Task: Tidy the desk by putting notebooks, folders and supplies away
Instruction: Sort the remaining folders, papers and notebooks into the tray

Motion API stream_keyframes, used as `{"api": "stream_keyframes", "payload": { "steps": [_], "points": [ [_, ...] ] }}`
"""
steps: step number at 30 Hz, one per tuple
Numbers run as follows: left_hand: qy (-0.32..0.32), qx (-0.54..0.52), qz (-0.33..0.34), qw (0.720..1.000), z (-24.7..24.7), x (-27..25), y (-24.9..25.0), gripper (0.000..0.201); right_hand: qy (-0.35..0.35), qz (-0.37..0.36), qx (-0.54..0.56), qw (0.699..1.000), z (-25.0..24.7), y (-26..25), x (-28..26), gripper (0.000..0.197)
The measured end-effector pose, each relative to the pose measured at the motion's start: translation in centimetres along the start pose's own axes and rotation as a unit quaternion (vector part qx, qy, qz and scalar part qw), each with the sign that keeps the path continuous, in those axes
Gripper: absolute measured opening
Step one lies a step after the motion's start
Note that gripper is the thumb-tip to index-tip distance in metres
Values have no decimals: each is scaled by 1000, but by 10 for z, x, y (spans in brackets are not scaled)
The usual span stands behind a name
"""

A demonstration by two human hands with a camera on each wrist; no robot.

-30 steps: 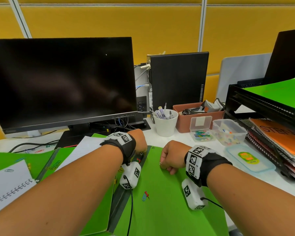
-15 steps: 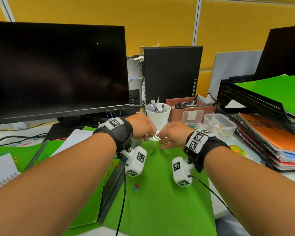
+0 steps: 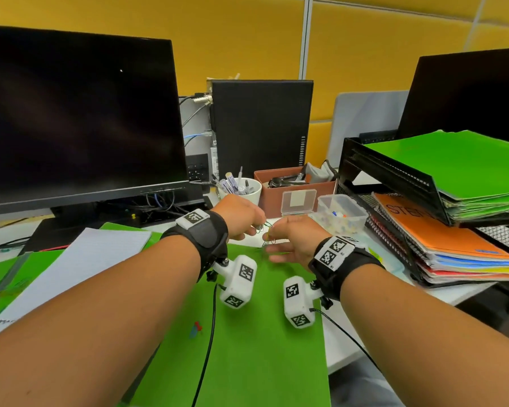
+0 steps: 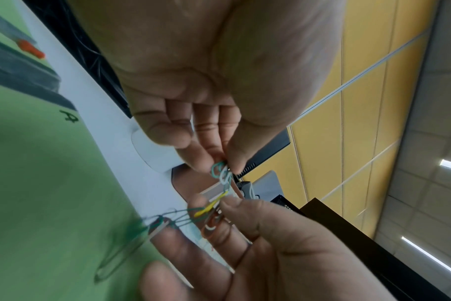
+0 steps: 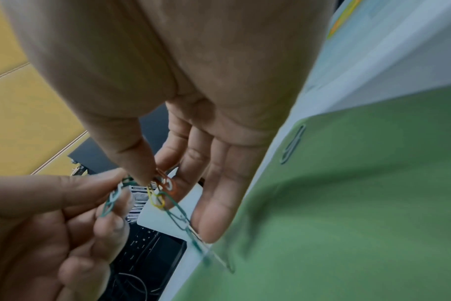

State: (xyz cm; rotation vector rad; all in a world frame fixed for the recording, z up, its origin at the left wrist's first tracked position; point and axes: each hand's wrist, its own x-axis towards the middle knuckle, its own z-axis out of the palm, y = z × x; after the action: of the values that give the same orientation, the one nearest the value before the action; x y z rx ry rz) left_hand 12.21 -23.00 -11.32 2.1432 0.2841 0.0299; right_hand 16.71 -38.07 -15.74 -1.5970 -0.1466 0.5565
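Above the far edge of a green folder (image 3: 247, 348), my two hands meet over a tangle of coloured paper clips (image 3: 265, 230). My left hand (image 3: 244, 218) pinches teal and white clips (image 4: 220, 173) between thumb and fingertips. My right hand (image 3: 294, 239) pinches yellow, orange and green clips (image 5: 157, 197) between thumb and forefinger, its other fingers held straight. A chain of green clips hangs from that bunch toward the folder. In the right wrist view one loose clip (image 5: 292, 144) lies on the folder.
Just beyond the hands stand a small clear box with a raised lid (image 3: 299, 201) and a clear tub of supplies (image 3: 341, 214). Behind them are a white pen cup (image 3: 244, 189) and a brown box (image 3: 294, 186); a black mesh tray (image 3: 394, 177) of folders is at right, a monitor (image 3: 77, 118) at left.
Both hands rose from the green folder, moved forward and came together. They now hold paper clips between them, closer to the clear boxes.
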Motion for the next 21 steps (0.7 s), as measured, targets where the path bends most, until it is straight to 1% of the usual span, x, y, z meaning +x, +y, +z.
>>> {"api": "stream_keyframes", "payload": {
  "steps": [3, 6, 9, 14, 18, 21],
  "points": [
    [0, -42, -17, 999, 11, 1, 1, 17, 7, 10, 21, 1000, -4, 4, -2, 11],
    [-13, -64, -15, 998, 23, 2, 9, 18, 13, 18, 63, 998, -11, 10, -4, 11],
    [-23, -64, -12, 998, 34, 6, 14, 17, 26, 3, 104, 994, -19, 15, -6, 11],
    [-35, -57, -31, 997, 45, 12, 15, 11, 69, -17, 171, 983, -37, 15, -5, 17],
    [-50, -52, -39, 997, 52, 16, 9, 10, 84, -22, 188, 978, -50, 16, -1, 15],
    [-59, -53, -33, 996, 56, 18, 5, 9, 89, -35, 163, 982, -53, 21, 1, 18]
  ]
}}
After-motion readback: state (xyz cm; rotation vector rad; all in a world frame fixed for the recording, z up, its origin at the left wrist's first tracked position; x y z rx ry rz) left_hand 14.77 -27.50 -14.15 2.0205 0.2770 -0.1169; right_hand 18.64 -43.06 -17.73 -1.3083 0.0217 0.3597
